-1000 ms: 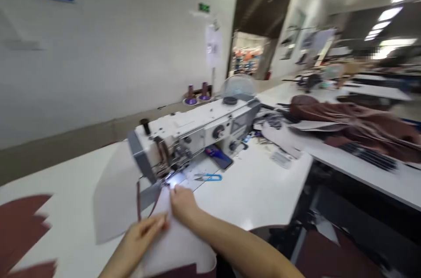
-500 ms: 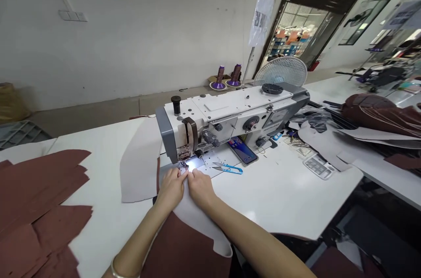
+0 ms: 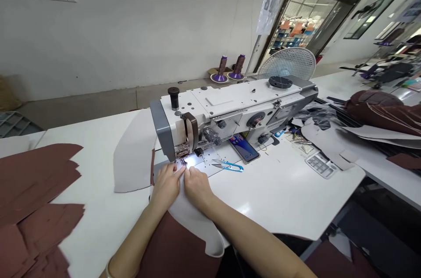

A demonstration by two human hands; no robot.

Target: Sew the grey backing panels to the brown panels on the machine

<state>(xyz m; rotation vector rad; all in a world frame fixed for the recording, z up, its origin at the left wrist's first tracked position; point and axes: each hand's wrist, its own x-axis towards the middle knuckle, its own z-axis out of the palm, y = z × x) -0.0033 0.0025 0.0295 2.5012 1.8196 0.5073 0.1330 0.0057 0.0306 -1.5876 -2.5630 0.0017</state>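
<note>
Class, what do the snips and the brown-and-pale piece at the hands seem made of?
Snips: probably steel blades, grey and pointed; glossy blue handle, perhaps painted metal or plastic. Piece: perhaps leather or coated fabric; matt surface, softly curling edge.

A small white light [image 3: 190, 161] glows under the sewing machine [image 3: 237, 98]. The tabletop [image 3: 279, 194] has a shiny spot. Edges look stretched.

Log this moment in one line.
left hand: on pale material | right hand: on pale material | sewing machine: just beyond hands | snips: near phone
</note>
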